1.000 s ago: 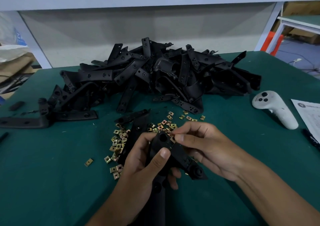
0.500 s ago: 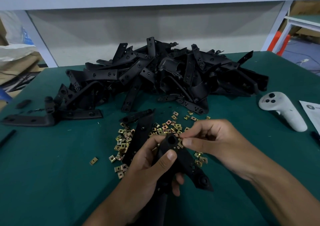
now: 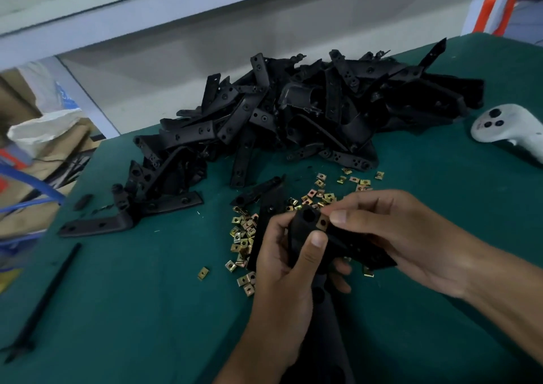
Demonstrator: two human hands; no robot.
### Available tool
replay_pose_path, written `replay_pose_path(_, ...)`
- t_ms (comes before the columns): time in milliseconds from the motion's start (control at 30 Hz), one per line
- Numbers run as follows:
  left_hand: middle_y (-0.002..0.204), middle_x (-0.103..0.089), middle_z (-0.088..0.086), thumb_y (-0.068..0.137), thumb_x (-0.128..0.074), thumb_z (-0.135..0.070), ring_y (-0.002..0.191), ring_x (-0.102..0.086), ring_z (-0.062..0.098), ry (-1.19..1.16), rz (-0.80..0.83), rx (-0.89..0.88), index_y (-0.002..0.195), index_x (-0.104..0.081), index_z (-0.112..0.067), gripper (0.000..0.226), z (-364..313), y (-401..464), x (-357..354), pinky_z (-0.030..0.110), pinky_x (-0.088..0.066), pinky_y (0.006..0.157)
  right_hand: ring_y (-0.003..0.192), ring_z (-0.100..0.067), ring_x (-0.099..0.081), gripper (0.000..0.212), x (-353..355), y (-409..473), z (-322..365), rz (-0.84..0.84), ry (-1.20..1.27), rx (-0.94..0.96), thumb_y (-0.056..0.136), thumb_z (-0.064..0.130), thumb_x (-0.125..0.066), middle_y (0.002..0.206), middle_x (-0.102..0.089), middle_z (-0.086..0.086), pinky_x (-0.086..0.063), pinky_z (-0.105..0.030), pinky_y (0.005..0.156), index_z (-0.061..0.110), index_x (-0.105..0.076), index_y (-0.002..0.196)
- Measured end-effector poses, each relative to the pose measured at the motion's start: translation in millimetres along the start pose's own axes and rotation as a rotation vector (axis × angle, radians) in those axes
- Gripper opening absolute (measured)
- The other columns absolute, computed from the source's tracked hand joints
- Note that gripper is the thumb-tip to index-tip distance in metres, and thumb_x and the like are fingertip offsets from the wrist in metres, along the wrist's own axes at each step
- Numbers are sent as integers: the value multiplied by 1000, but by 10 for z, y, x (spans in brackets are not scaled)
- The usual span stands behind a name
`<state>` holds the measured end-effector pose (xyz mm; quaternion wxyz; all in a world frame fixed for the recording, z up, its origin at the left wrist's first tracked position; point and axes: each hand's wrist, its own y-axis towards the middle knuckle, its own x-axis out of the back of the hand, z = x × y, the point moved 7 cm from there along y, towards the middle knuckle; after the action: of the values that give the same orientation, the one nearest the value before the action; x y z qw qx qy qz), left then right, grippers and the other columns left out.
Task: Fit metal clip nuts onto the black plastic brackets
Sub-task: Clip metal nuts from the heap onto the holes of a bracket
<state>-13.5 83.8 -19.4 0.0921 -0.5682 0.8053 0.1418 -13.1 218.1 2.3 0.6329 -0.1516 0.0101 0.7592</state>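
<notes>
My left hand (image 3: pixel 289 261) grips a black plastic bracket (image 3: pixel 308 230) above the green table, thumb laid across its face. A brass clip nut (image 3: pixel 322 222) sits on the bracket's edge beside its round hole, and my right hand (image 3: pixel 390 233) pinches that nut with thumb and forefinger. Loose clip nuts (image 3: pixel 244 230) lie scattered on the mat under and behind both hands. A big heap of black brackets (image 3: pixel 293 119) fills the back of the table. Another bracket (image 3: pixel 264 204) lies flat among the nuts.
A white handheld controller (image 3: pixel 511 130) lies at the right edge. A single bracket (image 3: pixel 97 225) and a thin black rod (image 3: pixel 44 298) lie at the left. The green table (image 3: pixel 132 310) ends at the left, with bags and boxes (image 3: pixel 38 139) beyond.
The view has tilted and swung left. My right thumb and forefinger have pressed the clip nut further onto the bracket's edge; my left hand keeps the same hold.
</notes>
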Motion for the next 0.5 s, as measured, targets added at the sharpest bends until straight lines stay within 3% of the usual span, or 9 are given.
replay_pose_path(200,85,-68,14,91,-70,-39,65,-67,21,-9,-27,9,106,-63,-22,24,-16,-23,25,30,-55,54,71,-22,-71,29,11,20,5,13,-76,74,81,26,-71,86,-75,-15,-56,-29,68,10,-78,104)
replay_pose_path(333,79,-67,14,90,-71,-39,61,-65,20,-19,-61,18,99,-64,-22,21,3,23,64,28,-52,50,75,-22,-71,27,-12,71,-49,102,26,17,92,21,-60,96,-75,-12,-56,-27,70,11,-77,111)
replay_pose_path(400,76,-66,11,89,-72,-37,59,-63,19,-83,-91,42,96,-65,-20,19,37,51,95,28,-49,45,82,-20,-70,34,22,120,-96,98,117,-21,97,8,-46,104,-75,-9,-56,-27,72,12,-77,111)
replay_pose_path(500,76,-66,10,79,-80,-37,57,-62,20,-193,-93,54,87,-69,-19,22,90,81,112,27,-45,41,92,-20,-69,52,129,180,-158,12,290,-45,88,-17,-30,111,-73,-14,-58,-27,76,5,-73,105)
